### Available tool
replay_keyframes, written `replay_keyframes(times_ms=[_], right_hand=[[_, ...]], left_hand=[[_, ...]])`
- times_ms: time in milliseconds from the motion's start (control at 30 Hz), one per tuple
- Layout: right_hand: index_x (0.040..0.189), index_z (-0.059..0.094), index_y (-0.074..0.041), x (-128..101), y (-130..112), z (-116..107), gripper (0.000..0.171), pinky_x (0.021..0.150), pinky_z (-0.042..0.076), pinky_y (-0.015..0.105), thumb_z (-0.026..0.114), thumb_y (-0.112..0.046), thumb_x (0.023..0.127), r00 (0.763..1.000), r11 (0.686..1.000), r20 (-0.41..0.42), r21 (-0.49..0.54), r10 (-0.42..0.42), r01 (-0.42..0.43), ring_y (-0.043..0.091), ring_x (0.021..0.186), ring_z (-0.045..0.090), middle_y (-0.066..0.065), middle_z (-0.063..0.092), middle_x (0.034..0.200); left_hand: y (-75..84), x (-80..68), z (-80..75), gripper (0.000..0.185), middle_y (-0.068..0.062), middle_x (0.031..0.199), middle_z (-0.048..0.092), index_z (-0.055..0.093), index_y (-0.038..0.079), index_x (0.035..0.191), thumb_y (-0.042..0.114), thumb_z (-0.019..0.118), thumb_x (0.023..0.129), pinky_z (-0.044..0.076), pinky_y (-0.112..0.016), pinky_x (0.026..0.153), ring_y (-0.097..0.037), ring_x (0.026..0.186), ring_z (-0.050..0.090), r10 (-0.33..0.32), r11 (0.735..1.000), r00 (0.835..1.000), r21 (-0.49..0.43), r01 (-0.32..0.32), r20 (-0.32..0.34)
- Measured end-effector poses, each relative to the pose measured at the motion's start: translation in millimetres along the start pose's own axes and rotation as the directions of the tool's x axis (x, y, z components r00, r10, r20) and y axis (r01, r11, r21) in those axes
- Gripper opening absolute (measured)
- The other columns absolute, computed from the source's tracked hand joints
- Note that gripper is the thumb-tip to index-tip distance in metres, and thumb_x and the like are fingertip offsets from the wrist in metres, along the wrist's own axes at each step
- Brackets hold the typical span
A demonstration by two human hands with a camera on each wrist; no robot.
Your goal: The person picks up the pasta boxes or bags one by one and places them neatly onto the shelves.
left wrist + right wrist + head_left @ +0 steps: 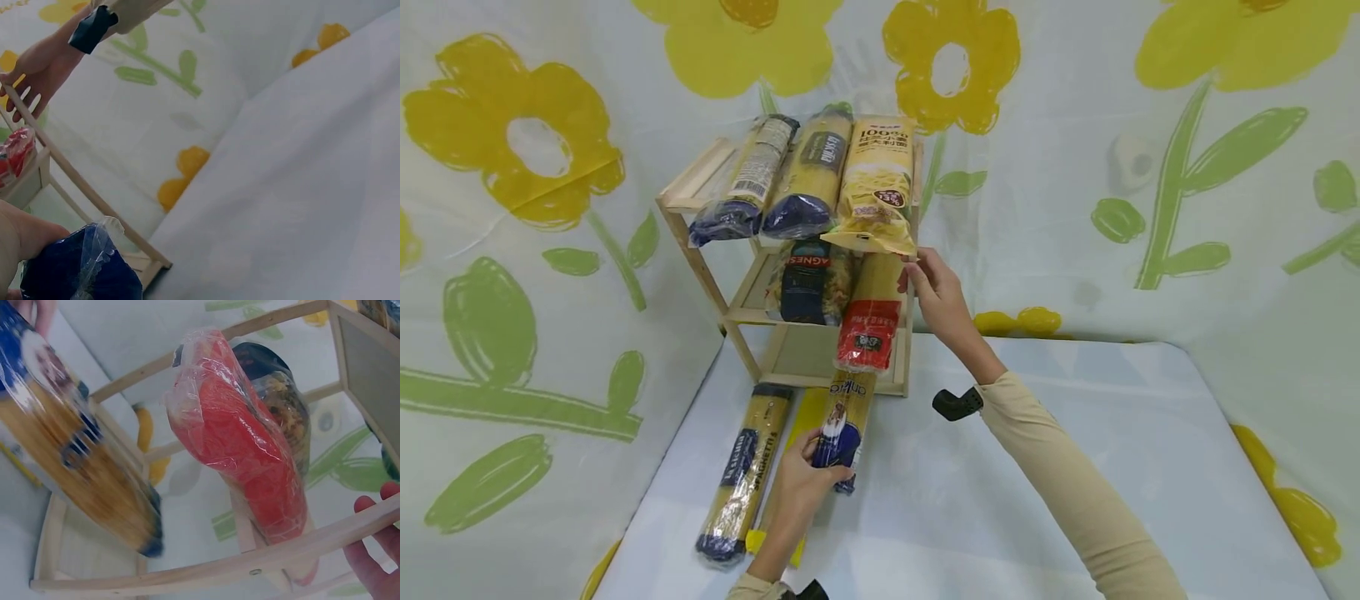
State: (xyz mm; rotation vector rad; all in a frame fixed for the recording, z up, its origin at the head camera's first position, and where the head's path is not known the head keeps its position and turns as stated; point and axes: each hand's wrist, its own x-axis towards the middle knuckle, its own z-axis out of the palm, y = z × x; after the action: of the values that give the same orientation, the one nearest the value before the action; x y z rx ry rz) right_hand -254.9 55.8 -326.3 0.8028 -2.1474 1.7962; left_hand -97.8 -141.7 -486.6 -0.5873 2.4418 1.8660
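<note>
My left hand [803,479] grips a clear pack of spaghetti [847,417] by its dark blue lower end, which fills the lower left of the left wrist view. The pack slants up toward the bottom level of a small wooden rack [820,320]. In the right wrist view this spaghetti pack [100,456] lies alongside the rack frame. My right hand [938,298] holds the rack's front right post, fingers on both sides of the wood. Beside it, a red-labelled pasta pack [868,329] juts out from the middle shelf, next to a dark-labelled AGNESI pasta bag [808,283].
On the top shelf lie a yellow pasta bag [876,179] and two blue-ended pasta packs, their ends past the front edge. A La Sestia-like spaghetti pack [745,475] and a yellow pack [808,417] lie on the white table [1037,467]. Flower-printed cloth surrounds the table.
</note>
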Motion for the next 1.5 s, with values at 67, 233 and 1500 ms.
replay_keyframes(times_ms=[67, 233, 1500], right_hand=[[0.117, 0.048, 0.006, 0, -1, 0, 0.02, 0.072, 0.046, 0.03, 0.041, -0.006, 0.102, 1.0, 1.0, 0.003, 0.004, 0.003, -0.003, 0.043, 0.085, 0.053, 0.031, 0.054, 0.09], [0.119, 0.047, 0.007, -1, -1, 2, 0.023, 0.072, 0.045, 0.036, 0.041, -0.006, 0.102, 1.0, 1.0, 0.012, 0.021, 0.0, 0.0, 0.048, 0.085, 0.051, 0.032, 0.054, 0.09], [0.117, 0.049, 0.005, -4, -3, -1, 0.021, 0.067, 0.04, 0.028, 0.041, -0.007, 0.102, 1.0, 1.0, -0.011, -0.011, -0.013, 0.013, 0.049, 0.082, 0.049, 0.031, 0.055, 0.087]], left_hand=[[4.9, 10.2, 4.5, 0.08, -0.023, 0.122, 0.058, 0.047, -0.001, 0.134, 0.001, 0.083, 0.063, 0.047, -0.051, 0.089, -0.038, 0.111, 0.054, 0.031, 1.0, 1.0, -0.003, -0.031, -0.004], [15.7, 33.4, 15.5, 0.077, -0.024, 0.12, 0.06, 0.048, -0.005, 0.131, -0.003, 0.082, 0.062, 0.047, -0.05, 0.09, -0.038, 0.109, 0.056, 0.098, 0.995, 0.995, 0.005, -0.098, 0.001], [3.8, 111.6, 59.4, 0.081, -0.024, 0.143, 0.037, 0.031, 0.0, 0.144, 0.026, 0.076, 0.081, 0.033, -0.054, 0.103, -0.041, 0.13, 0.037, 0.172, 0.935, 0.952, 0.262, -0.239, 0.254]])
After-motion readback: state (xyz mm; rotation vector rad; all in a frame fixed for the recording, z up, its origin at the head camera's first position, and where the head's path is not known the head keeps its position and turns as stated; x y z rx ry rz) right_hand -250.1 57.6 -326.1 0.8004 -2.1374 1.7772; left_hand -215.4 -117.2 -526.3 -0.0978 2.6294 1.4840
